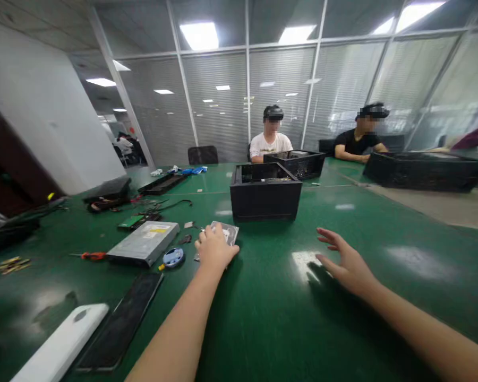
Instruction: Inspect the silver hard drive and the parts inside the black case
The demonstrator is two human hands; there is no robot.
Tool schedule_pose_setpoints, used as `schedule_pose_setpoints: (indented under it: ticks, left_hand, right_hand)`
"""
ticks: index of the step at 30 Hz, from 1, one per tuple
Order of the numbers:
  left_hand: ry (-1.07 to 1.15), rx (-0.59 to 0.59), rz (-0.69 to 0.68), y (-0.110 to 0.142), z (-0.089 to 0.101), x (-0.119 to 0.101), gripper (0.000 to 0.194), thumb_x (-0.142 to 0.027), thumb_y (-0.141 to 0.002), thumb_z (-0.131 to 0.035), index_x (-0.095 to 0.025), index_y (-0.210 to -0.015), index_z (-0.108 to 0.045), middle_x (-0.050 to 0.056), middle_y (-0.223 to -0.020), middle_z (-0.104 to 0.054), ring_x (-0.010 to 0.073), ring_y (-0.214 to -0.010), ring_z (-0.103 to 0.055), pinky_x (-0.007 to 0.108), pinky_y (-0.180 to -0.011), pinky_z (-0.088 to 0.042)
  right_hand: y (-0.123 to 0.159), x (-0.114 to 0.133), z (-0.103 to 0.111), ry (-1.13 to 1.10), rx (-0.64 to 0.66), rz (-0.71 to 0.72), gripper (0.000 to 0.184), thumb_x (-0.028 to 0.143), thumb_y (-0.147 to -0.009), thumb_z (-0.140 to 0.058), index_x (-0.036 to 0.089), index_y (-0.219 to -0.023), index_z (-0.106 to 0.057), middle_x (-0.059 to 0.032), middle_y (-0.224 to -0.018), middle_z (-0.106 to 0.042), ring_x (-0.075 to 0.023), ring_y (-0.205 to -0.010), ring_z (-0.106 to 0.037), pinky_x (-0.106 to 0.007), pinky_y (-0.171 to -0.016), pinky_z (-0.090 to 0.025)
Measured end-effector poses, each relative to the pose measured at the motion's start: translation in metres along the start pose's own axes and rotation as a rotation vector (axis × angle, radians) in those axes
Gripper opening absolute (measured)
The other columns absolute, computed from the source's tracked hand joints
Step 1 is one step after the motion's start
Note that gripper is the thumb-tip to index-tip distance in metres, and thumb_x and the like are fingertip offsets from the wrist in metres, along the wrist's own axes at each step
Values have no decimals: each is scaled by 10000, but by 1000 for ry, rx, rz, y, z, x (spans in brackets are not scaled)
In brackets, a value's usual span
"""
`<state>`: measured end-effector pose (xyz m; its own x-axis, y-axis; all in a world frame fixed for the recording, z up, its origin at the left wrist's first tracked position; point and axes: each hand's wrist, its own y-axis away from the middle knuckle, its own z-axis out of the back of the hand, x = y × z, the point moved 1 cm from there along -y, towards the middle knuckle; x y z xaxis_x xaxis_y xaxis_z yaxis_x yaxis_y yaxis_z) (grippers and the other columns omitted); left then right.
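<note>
My left hand (216,246) reaches down over a silver hard drive (231,232) on the green table, thumb and fingers around it and covering much of it. My right hand (350,265) hovers above the table to the right, holding nothing, with thumb and fingers apart. Straight ahead of both hands stands a black computer case (266,200), its top side uncovered. Left of my left hand lie a round blue container (173,258), small dark parts (185,239) and a silver optical drive (145,241).
A red-handled screwdriver (93,255) touches the optical drive's left side. A white phone-like slab (63,342) and a dark one (123,321) lie front left. Cables, a green circuit board (133,221) and brass pieces (11,265) are farther left. Two people sit opposite behind more black cases (426,171).
</note>
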<state>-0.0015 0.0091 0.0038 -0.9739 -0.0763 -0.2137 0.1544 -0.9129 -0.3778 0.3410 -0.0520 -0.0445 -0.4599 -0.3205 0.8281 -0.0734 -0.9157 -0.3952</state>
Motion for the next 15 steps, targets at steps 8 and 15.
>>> schedule_pose_setpoints:
  ticks: [8, 15]
  left_hand:
    - [419, 11, -458, 76, 33, -104, 990, -439, -621, -764, -228, -1474, -309, 133, -1565, -299, 339, -1343, -343, 494, -1089, -311]
    - [606, 329, -565, 108, 43, -117, 1027, -375, -556, -853, -262, -1458, -375, 150, -1580, -267, 391, -1394, -287, 575, -1116, -257]
  right_hand:
    - [24, 21, -39, -925, 558, -140, 915, 449, -688, -813, 246, -1457, -359, -171, -1452, -473, -317, -1292, -502, -522, -1070, -375]
    - [40, 21, -51, -1210, 592, -489, 455, 294, -785, -693, 162, -1213, -612, -126, -1102, -715, -256, -970, -694, -435, -925, -491]
